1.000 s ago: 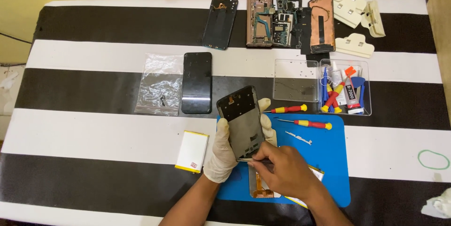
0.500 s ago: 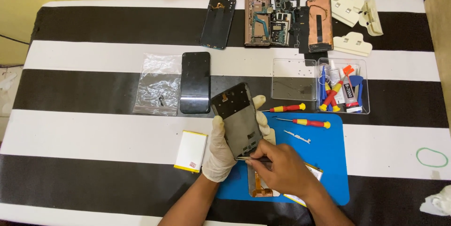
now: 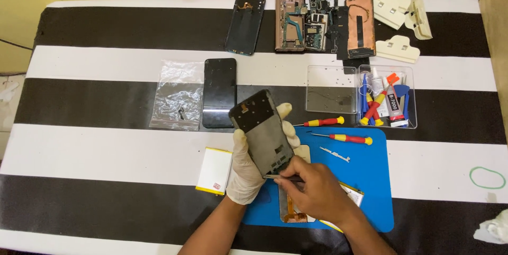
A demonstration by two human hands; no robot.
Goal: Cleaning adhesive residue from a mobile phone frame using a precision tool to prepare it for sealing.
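Dark rectangular phone frame w/ grey inner plate (image 3: 263, 134) is held tilted above the blue rubber work mat (image 3: 370, 181), gripped round its edges by the white-gloved left hand (image 3: 248, 165). Thin metal tweezers (image 3: 283, 177) are pinched by the bare right hand (image 3: 317, 191), tips at the frame's lower edge. White-yellow battery (image 3: 214, 171) lies just left of the mat.

A yellow battery (image 3: 214, 171), two screwdrivers (image 3: 323, 121), a clear tool tray (image 3: 387, 97)

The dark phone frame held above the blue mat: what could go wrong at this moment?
The dark phone frame is tilted in the gloved left hand, so it might slip. The bare right hand presses a thin dark tool at its lower edge; it could scratch parts or jab the glove.
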